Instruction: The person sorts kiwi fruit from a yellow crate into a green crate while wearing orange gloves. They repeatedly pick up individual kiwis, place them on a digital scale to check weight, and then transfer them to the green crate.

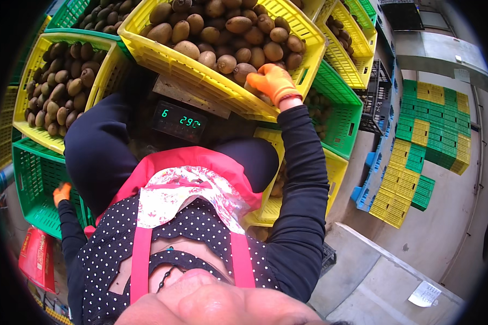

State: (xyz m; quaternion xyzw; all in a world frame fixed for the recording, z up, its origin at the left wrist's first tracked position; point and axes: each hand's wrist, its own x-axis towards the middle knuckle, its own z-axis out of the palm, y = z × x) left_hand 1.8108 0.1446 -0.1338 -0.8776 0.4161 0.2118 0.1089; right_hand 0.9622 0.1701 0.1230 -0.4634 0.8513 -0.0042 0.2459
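In the head view my right hand (274, 84), in an orange knit glove, rests on the kiwifruit (227, 64) at the near right corner of a large yellow crate (195, 83). Its fingers curl down among the fruit, and whether they grip one is hidden. The crate is heaped with brown kiwifruit and sits tilted in front of me. My left hand (62, 194), also in an orange glove, reaches into a green slatted crate (36, 183) low on my left. A small dark spot shows at its fingertips, too small to identify.
A digital scale display (180, 121) with lit green digits stands between my knees. On the left is a yellow crate of kiwifruit (59, 91). Green (337, 109) and yellow crates (333, 174) crowd my right side. Stacked crates (435, 122) stand farther right; a red bag (38, 260) lies lower left.
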